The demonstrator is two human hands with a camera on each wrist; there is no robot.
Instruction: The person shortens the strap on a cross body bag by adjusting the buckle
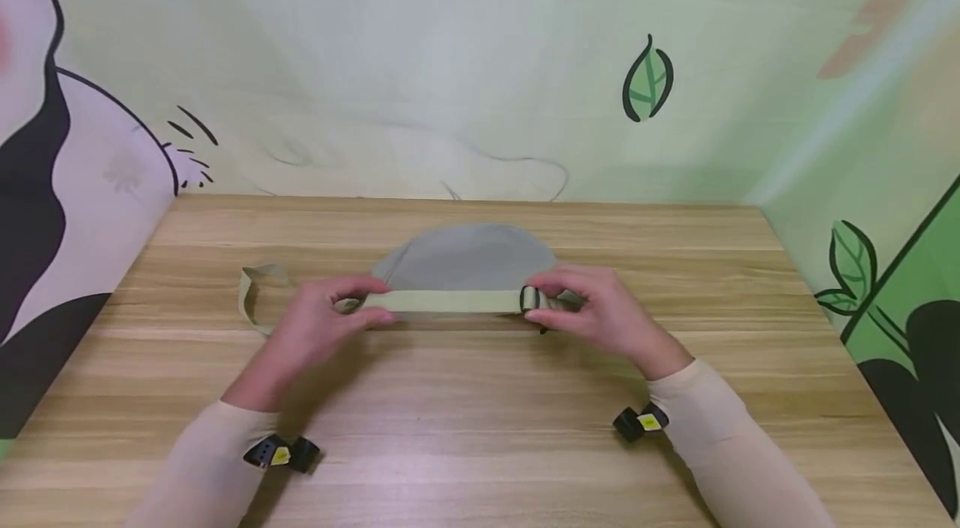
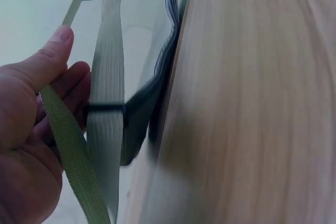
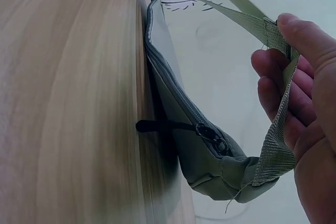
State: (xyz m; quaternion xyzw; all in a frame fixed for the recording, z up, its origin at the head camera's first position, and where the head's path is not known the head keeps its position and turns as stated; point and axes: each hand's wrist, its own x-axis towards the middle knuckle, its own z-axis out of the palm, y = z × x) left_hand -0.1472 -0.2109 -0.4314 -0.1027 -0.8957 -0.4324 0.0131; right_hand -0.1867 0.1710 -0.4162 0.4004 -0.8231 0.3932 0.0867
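A grey waist bag (image 1: 472, 256) lies on the table with its curved side toward the wall. Across its near side runs a pale green webbing strap (image 1: 450, 301), stretched between the two hands. The left hand (image 1: 311, 320) pinches the strap between thumb and fingers at the bag's left end. At the other end, the right hand (image 1: 600, 307) pinches it by a dark strap slider (image 1: 530, 300). In the right wrist view, the bag's zipper (image 3: 181, 92) carries a black pull tab (image 3: 164, 126), and webbing loops from the bag's corner up to the fingers.
A loose loop of strap (image 1: 245, 295) sits left of the left hand on the wooden table (image 1: 450, 420). Behind the table's far edge stands a pale green wall (image 1: 420, 53) with cartoon drawings. Both wrists wear small black cameras.
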